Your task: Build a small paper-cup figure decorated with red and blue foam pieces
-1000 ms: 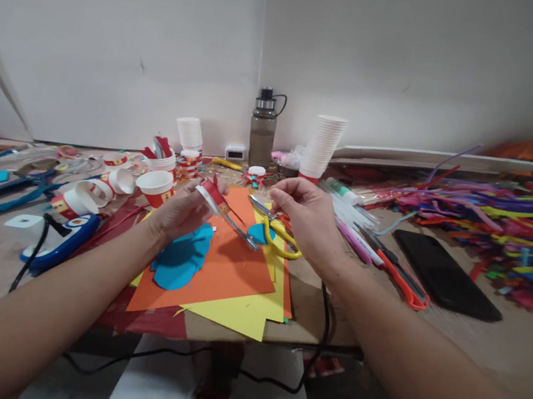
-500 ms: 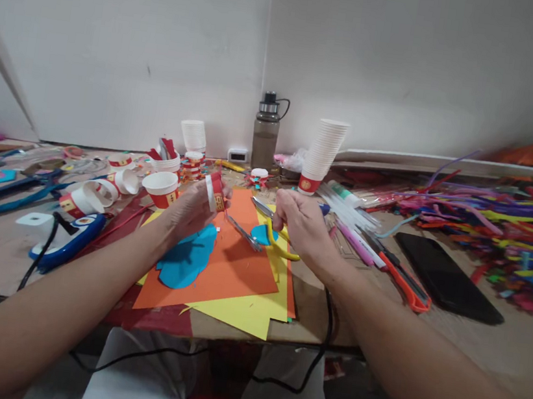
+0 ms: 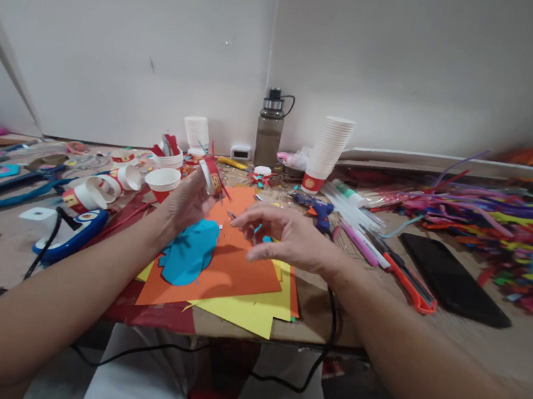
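Observation:
My left hand [image 3: 186,199] is closed on a cut-down red and white paper cup [image 3: 210,177], tilted, with thin red strips sticking out from it. My right hand [image 3: 286,233] hovers over the orange paper [image 3: 238,268], its thumb and fingers apart. Just left of its fingertips shows the metal tip of a slim tool [image 3: 231,215]; the rest is hidden behind the fingers. Blue cut-out paper [image 3: 190,258] lies on the orange sheet below my left hand. Yellow paper [image 3: 246,313] pokes out underneath.
A water bottle [image 3: 269,134] and a tall stack of paper cups [image 3: 328,155] stand at the back. A glue gun [image 3: 318,211], an orange cutter knife [image 3: 412,287] and a black phone [image 3: 455,280] lie right, before heaped pipe cleaners [image 3: 503,224]. Cut cups [image 3: 84,196] lie left.
My right hand has moved left and opened from a closed fist, now covering most of the metal tool and the yellow-handled scissors. The held cup has shifted slightly up and left, showing red strips.

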`<state>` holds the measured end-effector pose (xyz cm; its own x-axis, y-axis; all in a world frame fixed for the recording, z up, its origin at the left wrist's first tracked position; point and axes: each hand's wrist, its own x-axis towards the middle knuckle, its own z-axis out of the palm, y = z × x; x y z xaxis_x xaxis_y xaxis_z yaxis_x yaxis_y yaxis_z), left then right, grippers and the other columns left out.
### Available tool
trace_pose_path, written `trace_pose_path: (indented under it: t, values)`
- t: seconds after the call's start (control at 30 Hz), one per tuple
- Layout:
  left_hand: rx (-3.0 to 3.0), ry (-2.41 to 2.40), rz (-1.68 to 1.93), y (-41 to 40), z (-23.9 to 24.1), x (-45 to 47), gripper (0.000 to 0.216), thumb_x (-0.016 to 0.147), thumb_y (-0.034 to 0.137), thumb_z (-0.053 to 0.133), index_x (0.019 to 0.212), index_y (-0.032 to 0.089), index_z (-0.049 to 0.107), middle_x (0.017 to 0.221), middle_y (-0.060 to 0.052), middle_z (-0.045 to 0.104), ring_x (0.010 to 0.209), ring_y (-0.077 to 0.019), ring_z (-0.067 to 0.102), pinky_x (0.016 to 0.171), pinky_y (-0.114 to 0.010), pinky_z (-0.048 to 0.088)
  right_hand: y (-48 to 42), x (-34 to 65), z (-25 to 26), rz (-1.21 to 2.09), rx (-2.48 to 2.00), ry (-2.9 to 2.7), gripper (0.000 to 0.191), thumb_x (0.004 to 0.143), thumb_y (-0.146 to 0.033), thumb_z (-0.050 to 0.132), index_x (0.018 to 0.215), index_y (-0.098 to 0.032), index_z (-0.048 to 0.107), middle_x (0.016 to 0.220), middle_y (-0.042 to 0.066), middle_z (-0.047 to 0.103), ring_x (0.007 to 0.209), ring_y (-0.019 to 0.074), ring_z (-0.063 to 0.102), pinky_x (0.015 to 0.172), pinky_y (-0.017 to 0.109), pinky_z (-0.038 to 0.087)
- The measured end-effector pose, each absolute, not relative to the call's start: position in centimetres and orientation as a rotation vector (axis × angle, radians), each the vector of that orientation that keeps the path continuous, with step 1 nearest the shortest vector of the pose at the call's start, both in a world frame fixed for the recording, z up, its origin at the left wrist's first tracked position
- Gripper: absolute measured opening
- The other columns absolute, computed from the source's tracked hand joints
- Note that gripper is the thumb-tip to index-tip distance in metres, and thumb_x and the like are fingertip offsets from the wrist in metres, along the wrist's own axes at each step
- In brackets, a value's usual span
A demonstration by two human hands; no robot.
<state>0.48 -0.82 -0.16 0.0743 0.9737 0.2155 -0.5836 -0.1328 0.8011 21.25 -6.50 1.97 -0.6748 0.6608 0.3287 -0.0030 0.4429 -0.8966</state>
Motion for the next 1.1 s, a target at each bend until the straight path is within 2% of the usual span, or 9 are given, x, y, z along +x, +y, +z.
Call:
trace_pose_path:
  t: [0.1,0.17,0.23,0.37,0.5,0.7,0.87,1.1]
  values:
    - [0.943,0.545,1.434,-1.2,-0.3,0.9,0.021,0.072,0.033,0.079,0.076,0.020,0.062,0.069,0.003,0.064,0.071,-0.0124,0.059,0.070,-0.026,0.046,-5.9,21.1,0.9,1.251,-0.704,-1.865,0.022,0.074,-0.033,0.075,0.091,-0.021,0.069,0.077,-0.001,0.063,0.068,0.0113,0.057,0.064,0.026,0.048]
    - [0.950,0.547,1.402,-1.6,-0.2,1.1,0.023,0.070,0.032,0.080,0.076,0.019,0.062,0.069,0.003,0.064,0.071,-0.0123,0.060,0.071,-0.026,0.047,-5.6,21.0,0.5,1.212,-0.761,-1.785,0.021,0.077,-0.035,0.071,0.092,-0.020,0.067,0.077,0.000,0.062,0.066,0.0115,0.056,0.063,0.027,0.048]
    - [0.960,0.550,1.389,-1.8,-0.2,1.3,0.025,0.068,0.031,0.081,0.076,0.019,0.061,0.070,0.003,0.064,0.071,-0.0122,0.060,0.071,-0.026,0.047,-5.6,20.9,0.4,1.094,-0.789,-1.776,0.027,0.075,-0.034,0.072,0.098,-0.020,0.065,0.087,0.002,0.064,0.075,0.0133,0.058,0.068,0.029,0.049]
    - [0.977,0.489,1.397,-2.1,-0.4,1.6,0.029,0.065,0.031,0.084,0.078,0.019,0.060,0.074,0.003,0.065,0.076,-0.0118,0.062,0.074,-0.024,0.048,-6.5,20.4,0.6,0.800,-0.896,-1.864,0.055,0.070,-0.034,0.077,0.119,-0.022,0.056,0.113,0.008,0.061,0.098,0.0196,0.057,0.080,0.035,0.050]
    - [1.030,0.451,1.398,-2.5,-0.6,2.2,0.036,0.061,0.037,0.086,0.080,0.019,0.061,0.075,0.003,0.065,0.078,-0.0120,0.063,0.076,-0.024,0.047,-7.5,19.3,0.4,0.568,-0.951,-1.855,0.061,0.068,-0.037,0.078,0.120,-0.021,0.050,0.116,0.011,0.057,0.107,0.0238,0.054,0.090,0.043,0.047]
    - [1.133,0.491,1.385,-3.3,-0.6,3.4,0.047,0.053,0.044,0.089,0.083,0.017,0.063,0.078,0.001,0.066,0.070,-0.0122,0.060,0.067,-0.024,0.045,-8.0,18.5,0.1,0.360,-1.003,-1.767,0.043,0.071,-0.036,0.075,0.104,-0.021,0.051,0.110,0.009,0.056,0.103,0.0240,0.053,0.089,0.042,0.045]
    - [1.123,0.507,1.416,-3.3,-1.1,3.6,0.049,0.051,0.036,0.091,0.085,0.017,0.062,0.077,0.002,0.066,0.071,-0.0110,0.060,0.070,-0.023,0.046,-7.6,18.9,0.2,0.300,-0.991,-1.723,0.018,0.080,-0.029,0.066,0.089,-0.021,0.053,0.095,0.005,0.057,0.094,0.0210,0.053,0.084,0.038,0.044]
    - [1.234,0.564,1.357,-3.3,-1.4,3.3,0.040,0.057,0.024,0.088,0.087,0.018,0.062,0.081,0.000,0.070,0.076,-0.0133,0.064,0.075,-0.026,0.048,-7.3,19.4,0.4,0.356,-0.977,-1.678,0.016,0.082,-0.030,0.066,0.086,-0.021,0.054,0.091,0.004,0.057,0.088,0.0188,0.055,0.079,0.035,0.045]
